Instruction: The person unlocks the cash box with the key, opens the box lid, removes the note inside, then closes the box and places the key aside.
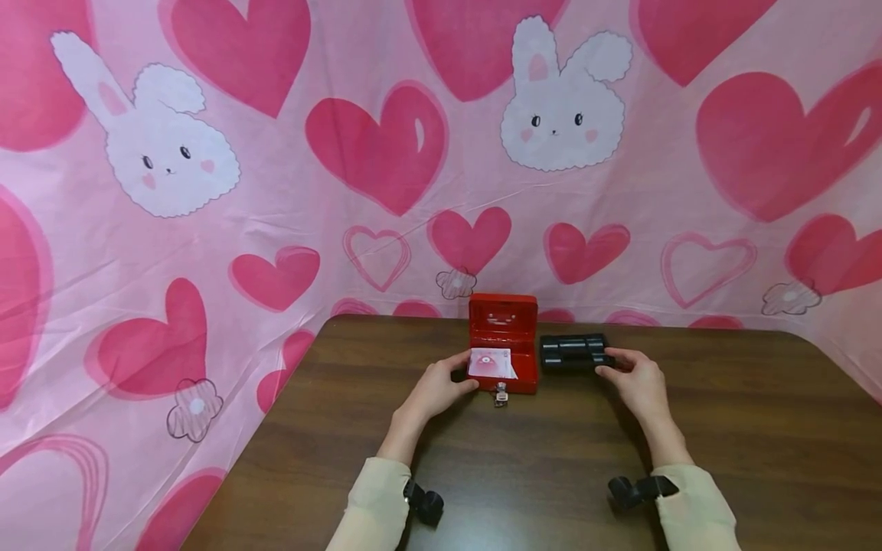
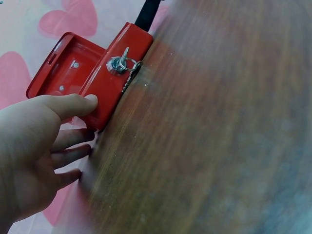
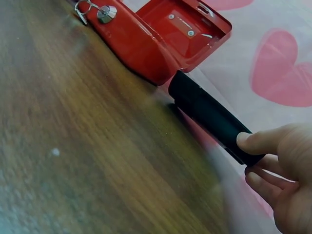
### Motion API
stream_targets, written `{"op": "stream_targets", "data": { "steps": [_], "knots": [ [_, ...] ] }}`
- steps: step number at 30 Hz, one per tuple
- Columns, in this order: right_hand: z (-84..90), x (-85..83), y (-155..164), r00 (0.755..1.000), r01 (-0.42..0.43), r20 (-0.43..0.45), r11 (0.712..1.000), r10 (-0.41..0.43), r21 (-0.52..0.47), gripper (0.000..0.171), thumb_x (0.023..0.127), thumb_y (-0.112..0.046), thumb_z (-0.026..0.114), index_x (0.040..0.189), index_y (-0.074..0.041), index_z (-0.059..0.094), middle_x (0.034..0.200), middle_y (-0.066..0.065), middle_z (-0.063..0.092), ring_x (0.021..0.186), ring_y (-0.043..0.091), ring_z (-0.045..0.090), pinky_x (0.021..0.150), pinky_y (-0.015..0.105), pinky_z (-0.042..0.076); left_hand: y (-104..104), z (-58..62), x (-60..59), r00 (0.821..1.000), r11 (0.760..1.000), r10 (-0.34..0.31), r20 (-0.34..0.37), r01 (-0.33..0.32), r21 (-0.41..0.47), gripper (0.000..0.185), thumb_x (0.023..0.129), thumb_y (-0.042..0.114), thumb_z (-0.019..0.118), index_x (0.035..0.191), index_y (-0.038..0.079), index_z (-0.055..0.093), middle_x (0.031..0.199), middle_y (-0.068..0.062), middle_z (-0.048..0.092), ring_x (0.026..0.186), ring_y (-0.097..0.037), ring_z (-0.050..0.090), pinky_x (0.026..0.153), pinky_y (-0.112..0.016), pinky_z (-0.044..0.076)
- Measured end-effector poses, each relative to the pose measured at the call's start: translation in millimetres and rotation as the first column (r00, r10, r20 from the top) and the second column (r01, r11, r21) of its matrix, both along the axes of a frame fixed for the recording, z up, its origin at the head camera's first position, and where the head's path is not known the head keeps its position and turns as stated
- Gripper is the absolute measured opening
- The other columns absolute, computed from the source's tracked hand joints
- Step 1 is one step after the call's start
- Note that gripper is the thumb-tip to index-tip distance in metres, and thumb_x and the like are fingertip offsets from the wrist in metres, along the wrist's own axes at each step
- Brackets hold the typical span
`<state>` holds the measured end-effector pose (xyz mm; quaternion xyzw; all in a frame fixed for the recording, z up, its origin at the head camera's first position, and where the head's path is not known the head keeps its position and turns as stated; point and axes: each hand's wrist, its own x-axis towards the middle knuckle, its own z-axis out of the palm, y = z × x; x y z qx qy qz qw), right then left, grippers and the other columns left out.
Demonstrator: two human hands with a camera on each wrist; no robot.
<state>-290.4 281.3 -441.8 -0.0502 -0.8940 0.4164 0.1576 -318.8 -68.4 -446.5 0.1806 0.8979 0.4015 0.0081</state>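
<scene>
A red cash box (image 1: 526, 375) stands on the table with its lid (image 1: 503, 312) raised. Pinkish banknotes (image 1: 491, 363) lie inside it. A key on a ring sits in the front lock (image 2: 117, 65). My left hand (image 1: 432, 392) holds the box's left end, thumb on the front face and fingers round the side. Just right of the box is a black coin tray (image 1: 572, 350) with rounded compartments. My right hand (image 1: 639, 383) pinches the tray's right end, its thumb (image 3: 253, 141) on the near side. The tray's left end is close beside the box.
The brown wooden table (image 1: 524, 474) has its far edge just behind the box and tray. A pink cloth (image 1: 386, 145) with hearts and rabbits hangs behind and at the left. Black wrist cameras (image 1: 423, 503) are strapped over both sleeves.
</scene>
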Motion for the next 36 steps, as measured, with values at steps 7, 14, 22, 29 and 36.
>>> {"op": "stream_targets", "data": {
  "steps": [7, 14, 22, 29, 36],
  "knots": [
    [-2.9, -2.0, 2, 0.999, -0.018, 0.036, 0.999, 0.017, 0.031, 0.046, 0.090, -0.020, 0.073, 0.127, 0.004, 0.063, 0.128, 0.031, 0.061, 0.117, 0.047, 0.057, 0.098, 0.057, 0.044, 0, -0.8, -1.8, 1.000, 1.000, -0.005, -0.014, 0.005, -0.005, 0.061, 0.091, 0.030, 0.071, 0.147, 0.015, 0.050, 0.144, -0.005, 0.057, 0.133, -0.024, 0.054, 0.112, -0.048, 0.042],
    [-5.8, -3.2, 4, 0.994, -0.041, 0.104, 0.998, 0.035, 0.047, 0.048, 0.090, -0.022, 0.071, 0.130, 0.003, 0.061, 0.133, 0.033, 0.056, 0.122, 0.050, 0.050, 0.101, 0.060, 0.041, 0, -0.1, -2.3, 1.000, 1.000, -0.006, -0.017, 0.006, -0.008, 0.062, 0.091, 0.030, 0.071, 0.147, 0.015, 0.049, 0.144, -0.005, 0.058, 0.133, -0.023, 0.054, 0.112, -0.047, 0.042],
    [-1.7, -1.2, 4, 0.996, -0.065, 0.063, 0.995, 0.060, 0.080, 0.048, 0.088, -0.016, 0.073, 0.128, 0.006, 0.060, 0.127, 0.034, 0.059, 0.115, 0.050, 0.054, 0.097, 0.060, 0.042, 1, -0.9, -3.0, 1.000, 1.000, -0.006, -0.006, 0.006, -0.006, 0.062, 0.092, 0.030, 0.071, 0.148, 0.016, 0.049, 0.144, -0.005, 0.057, 0.133, -0.023, 0.053, 0.113, -0.047, 0.041],
    [2.6, -0.6, 0, 0.998, -0.057, -0.001, 0.995, 0.058, 0.079, 0.042, 0.089, -0.015, 0.071, 0.123, 0.008, 0.062, 0.123, 0.034, 0.061, 0.113, 0.049, 0.057, 0.096, 0.059, 0.044, 1, -0.8, -1.7, 1.000, 1.000, -0.008, -0.012, 0.007, -0.006, 0.061, 0.092, 0.030, 0.071, 0.147, 0.015, 0.050, 0.143, -0.006, 0.058, 0.132, -0.023, 0.054, 0.112, -0.048, 0.042],
    [13.6, 1.2, -9, 0.996, -0.085, -0.014, 0.993, 0.086, 0.084, 0.041, 0.094, -0.020, 0.067, 0.126, 0.004, 0.062, 0.130, 0.034, 0.055, 0.118, 0.050, 0.053, 0.101, 0.062, 0.042, 1, -0.1, -0.1, 1.000, 1.000, -0.003, -0.001, 0.003, 0.001, 0.062, 0.091, 0.032, 0.071, 0.147, 0.016, 0.050, 0.144, -0.005, 0.057, 0.132, -0.024, 0.054, 0.111, -0.050, 0.043]
  ]
}}
